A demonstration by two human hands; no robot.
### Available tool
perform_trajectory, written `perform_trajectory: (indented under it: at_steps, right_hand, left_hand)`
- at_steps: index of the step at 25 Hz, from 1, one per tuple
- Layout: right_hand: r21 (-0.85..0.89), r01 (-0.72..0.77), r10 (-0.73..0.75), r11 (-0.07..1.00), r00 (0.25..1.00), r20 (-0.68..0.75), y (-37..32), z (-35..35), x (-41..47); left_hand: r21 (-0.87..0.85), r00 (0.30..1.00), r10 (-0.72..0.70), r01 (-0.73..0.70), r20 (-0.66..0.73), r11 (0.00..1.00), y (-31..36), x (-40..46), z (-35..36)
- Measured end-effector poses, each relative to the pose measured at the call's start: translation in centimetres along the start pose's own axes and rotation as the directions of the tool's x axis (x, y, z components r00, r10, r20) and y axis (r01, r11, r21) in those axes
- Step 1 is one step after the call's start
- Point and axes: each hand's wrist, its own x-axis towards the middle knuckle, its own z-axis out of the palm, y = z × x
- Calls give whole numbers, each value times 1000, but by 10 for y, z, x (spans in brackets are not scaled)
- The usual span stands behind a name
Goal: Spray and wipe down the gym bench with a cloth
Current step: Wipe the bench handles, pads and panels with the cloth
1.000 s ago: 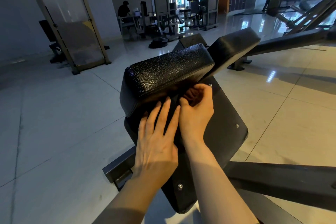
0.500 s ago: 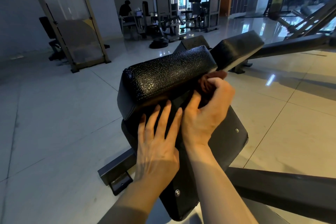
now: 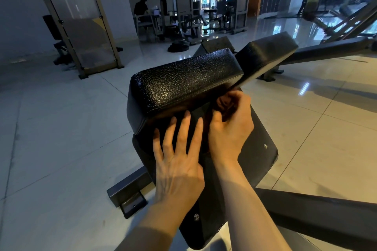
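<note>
The gym bench fills the middle: a black textured pad (image 3: pixel 183 83), a second pad (image 3: pixel 265 51) behind it, and a flat black panel (image 3: pixel 259 149) below. My left hand (image 3: pixel 179 165) lies flat with spread fingers on the panel, just under the pad's lower edge. My right hand (image 3: pixel 230 128) is beside it with curled fingers tucked under the pad, near the gap between the two pads. A dark fold that looks like a cloth (image 3: pixel 201 110) shows between my hands, and my right hand seems to grip it. No spray bottle is in view.
The bench's dark steel beam (image 3: pixel 316 210) runs off to the right and its foot (image 3: pixel 128 193) sticks out left on the glossy tiled floor. A framed glass panel (image 3: pixel 85 36) stands back left, weight plates (image 3: pixel 178 46) lie behind, and a person (image 3: pixel 140 9) sits far back among machines.
My right hand slid up and right along the pad's underside towards the gap, then came back a little. My left hand stayed flat in the same place.
</note>
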Motion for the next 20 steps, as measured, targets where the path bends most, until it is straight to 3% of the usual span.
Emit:
perform_trajectory:
  at_steps: [4, 6, 9, 10, 14, 18, 20]
  right_hand:
    - [65, 43, -33, 997, 987, -154, -3, -2, 3]
    - [55, 44, -38, 998, 993, -111, -2, 5, 8]
    - [28, -90, 87, 996, 992, 92, 11, 7, 0]
    - [6, -99, 98, 995, 990, 97, 14, 5, -3]
    - [36, -20, 23, 999, 995, -97, 16, 7, 2]
    - [0, -157, 154, 988, 965, 213, 25, 17, -12]
    - [-7, -223, 219, 975, 954, 206, 32, 12, -19]
  left_hand:
    - [23, 1000, -22, 22, -5, 999, 3, 2, 1]
    - [19, 1000, -20, 21, -6, 1000, 3, 2, 3]
    - [5, 1000, -23, 23, -1, 1000, 3, 2, 2]
    - [-2, 1000, -21, 21, -4, 1000, 2, 1, 2]
    - [3, 999, -26, 26, -28, 1000, 2, 2, 5]
    - [2, 999, -36, 36, -29, 999, 3, 1, 6]
    - [-4, 1000, -6, 6, -15, 1000, -2, -1, 5]
